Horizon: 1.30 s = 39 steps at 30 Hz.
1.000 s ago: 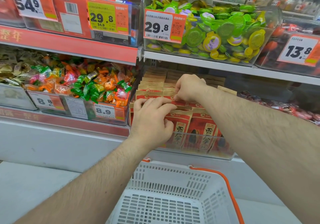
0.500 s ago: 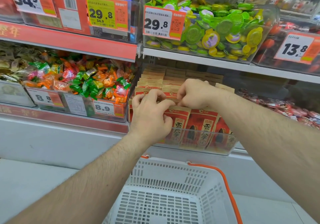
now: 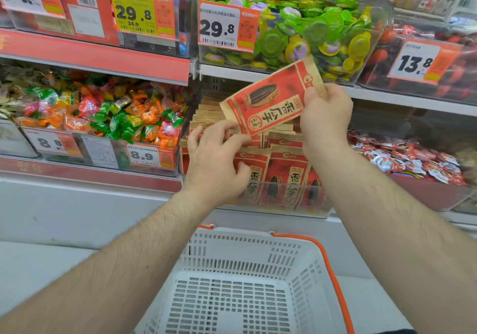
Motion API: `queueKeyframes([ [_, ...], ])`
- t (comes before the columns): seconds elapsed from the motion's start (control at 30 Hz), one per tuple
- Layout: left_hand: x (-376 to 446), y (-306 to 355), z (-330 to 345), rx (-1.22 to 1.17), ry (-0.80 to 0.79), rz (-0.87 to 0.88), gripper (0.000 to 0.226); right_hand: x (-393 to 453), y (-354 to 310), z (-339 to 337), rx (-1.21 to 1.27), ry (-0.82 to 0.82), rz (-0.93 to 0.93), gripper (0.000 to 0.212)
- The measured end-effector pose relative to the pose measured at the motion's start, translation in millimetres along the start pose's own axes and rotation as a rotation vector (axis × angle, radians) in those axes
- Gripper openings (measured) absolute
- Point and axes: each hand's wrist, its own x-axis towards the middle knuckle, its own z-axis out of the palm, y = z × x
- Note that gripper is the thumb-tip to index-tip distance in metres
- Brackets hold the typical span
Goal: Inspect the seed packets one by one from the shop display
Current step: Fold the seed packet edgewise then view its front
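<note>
My right hand [image 3: 325,116] pinches the top end of a red and tan seed packet [image 3: 271,99] and holds it sideways above the bin, its printed front facing me. My left hand [image 3: 215,160] hovers just below the packet's lower corner with fingers loosely curled, over the rows of matching seed packets [image 3: 286,176] that stand upright in a clear display bin [image 3: 284,208]. Whether the left fingertips touch the lifted packet or those in the bin, I cannot tell.
A white shopping basket [image 3: 240,253] with an orange handle sits below my arms. Left of the packets is a bin of wrapped candies [image 3: 103,114]. Above is a bin of green and yellow jelly cups [image 3: 309,34]. Red wrapped sweets [image 3: 402,155] lie to the right.
My right hand has pulled one seed packet out of the bin and lifted it up, turned sideways. My left hand has let go of the row and opened a little.
</note>
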Motion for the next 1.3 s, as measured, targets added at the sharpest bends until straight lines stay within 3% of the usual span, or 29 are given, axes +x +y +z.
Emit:
queueKeyframes([
  [0.1, -0.7, 10.4, -8.5, -0.031, 0.184, 0.042, 0.041, -8.0, -0.4, -4.7, 0.177, -0.056, 0.162, 0.016],
  [0.27, -0.2, 18.9, -22.5, -0.071, 0.291, 0.024, 0.047, -25.1, -7.8, -12.4, 0.191, -0.224, 0.141, 0.017],
  [0.37, -1.2, 23.6, -32.4, -0.161, 0.215, -0.083, 0.055, -38.4, -12.9, -16.1, 0.139, -0.334, 0.083, 0.020],
  [0.47, -3.5, 25.8, -43.8, -0.358, -0.039, -0.322, 0.055, -44.9, -14.9, -21.6, 0.048, -0.418, 0.025, 0.021],
  [0.57, -10.2, 24.2, -47.1, -0.615, -0.207, -0.480, 0.032, -53.6, -11.6, -25.6, -0.102, -0.583, -0.027, 0.021],
  [0.7, -25.1, 31.8, -42.0, -1.029, -0.210, -0.747, 0.012, -73.4, -2.0, -25.6, -0.299, -0.814, -0.063, 0.010],
  [0.83, -39.2, 33.3, -34.0, -1.210, -0.157, -0.898, 0.022, -88.3, 9.4, -25.5, -0.267, -0.783, -0.038, 0.011],
  [0.93, -44.5, 27.7, -33.1, -1.308, -0.177, -0.950, 0.032, -98.3, 22.0, -27.0, -0.090, -0.710, 0.149, 0.007],
  [1.03, -51.0, 23.1, -30.1, -1.369, -0.203, -0.960, 0.039, -107.5, 34.6, -30.2, -0.041, -0.673, 0.250, 0.023],
  [1.17, -62.7, 18.7, -20.7, -1.351, -0.256, -0.993, 0.042, -120.2, 51.2, -33.9, -0.002, -0.612, 0.373, 0.033],
  [1.3, -71.9, 14.0, -12.4, -1.302, -0.297, -1.036, 0.043, -127.8, 60.9, -34.4, 0.036, -0.589, 0.522, 0.028],
])
